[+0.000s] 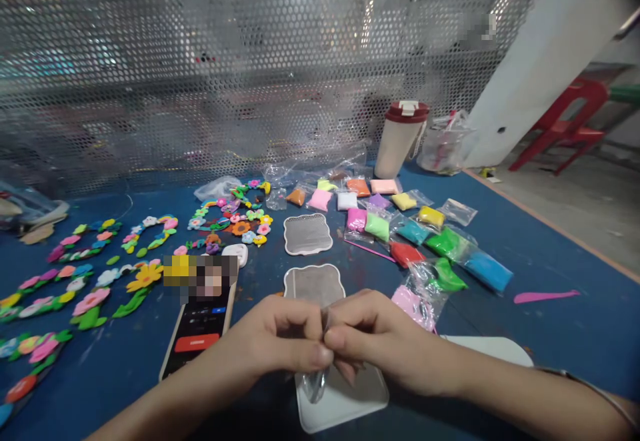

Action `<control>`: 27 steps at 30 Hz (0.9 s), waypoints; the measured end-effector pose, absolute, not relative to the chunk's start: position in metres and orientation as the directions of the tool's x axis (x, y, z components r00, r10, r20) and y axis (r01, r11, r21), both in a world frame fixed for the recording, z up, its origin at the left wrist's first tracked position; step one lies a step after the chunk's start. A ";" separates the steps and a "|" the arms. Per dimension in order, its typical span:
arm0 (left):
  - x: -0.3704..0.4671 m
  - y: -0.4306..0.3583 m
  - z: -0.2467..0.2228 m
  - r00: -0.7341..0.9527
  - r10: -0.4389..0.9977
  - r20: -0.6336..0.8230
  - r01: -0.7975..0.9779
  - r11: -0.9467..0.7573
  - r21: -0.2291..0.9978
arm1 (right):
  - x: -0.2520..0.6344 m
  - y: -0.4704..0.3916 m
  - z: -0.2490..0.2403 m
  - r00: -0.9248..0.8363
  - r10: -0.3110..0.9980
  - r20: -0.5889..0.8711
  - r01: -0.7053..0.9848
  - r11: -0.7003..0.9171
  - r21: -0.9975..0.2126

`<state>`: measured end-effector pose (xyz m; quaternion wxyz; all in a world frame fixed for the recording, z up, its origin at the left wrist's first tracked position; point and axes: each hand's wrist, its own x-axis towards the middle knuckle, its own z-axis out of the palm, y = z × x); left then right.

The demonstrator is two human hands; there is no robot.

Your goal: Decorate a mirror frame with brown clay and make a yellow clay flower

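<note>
My left hand [293, 337] and my right hand [373, 341] meet in front of me, each pinching a small clear plastic bag [315, 384]. Its lower part hangs below the fingers; what is inside, if anything, I cannot make out. Under the hands lies a white board [345, 404] with rounded corners. Just beyond them a wavy-edged clear plate [313, 281] is partly covered by my fingers, and a second such plate [308, 234] lies farther back. A crumpled bag of pale pink clay [413, 304] rests right of my right hand.
Bags of coloured clay [377, 225] spread to the right, near a pink plastic tool [545, 296]. A phone [200, 324] and flower-decorated frames [90, 301] lie left. A tumbler [400, 141] stands at the back before a perforated metal screen [300, 61].
</note>
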<state>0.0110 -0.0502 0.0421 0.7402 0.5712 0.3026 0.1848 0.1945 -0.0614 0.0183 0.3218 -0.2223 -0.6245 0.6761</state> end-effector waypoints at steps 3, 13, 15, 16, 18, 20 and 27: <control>0.011 -0.050 0.035 0.719 0.641 -0.268 0.074 0.314 0.947 | 0.195 -0.063 0.019 -0.682 0.724 0.100 -0.151 -0.006 -0.989; 0.012 -0.054 0.026 0.708 0.666 -0.235 0.044 0.290 0.956 | 0.196 -0.067 0.029 -0.655 0.745 0.126 -0.016 0.153 -0.988; 0.012 -0.054 0.025 0.690 0.689 -0.222 0.048 0.262 0.964 | 0.195 -0.066 0.028 -0.641 0.760 0.111 0.010 0.153 -0.988; 0.013 -0.054 0.025 0.676 0.707 -0.210 0.055 0.236 0.970 | 0.195 -0.065 0.027 -0.620 0.778 0.102 0.026 0.150 -0.988; 0.014 -0.054 0.026 0.629 0.755 -0.183 0.078 0.173 0.982 | 0.194 -0.061 0.024 -0.544 0.836 0.071 0.063 0.125 -0.990; 0.015 -0.053 0.028 0.576 0.802 -0.160 0.101 0.125 0.987 | 0.193 -0.056 0.021 -0.433 0.900 0.050 0.084 0.096 -0.992; 0.014 -0.051 0.038 0.434 0.897 -0.083 0.304 -0.059 0.951 | 0.193 -0.054 0.020 -0.355 0.921 0.159 0.264 0.262 -0.928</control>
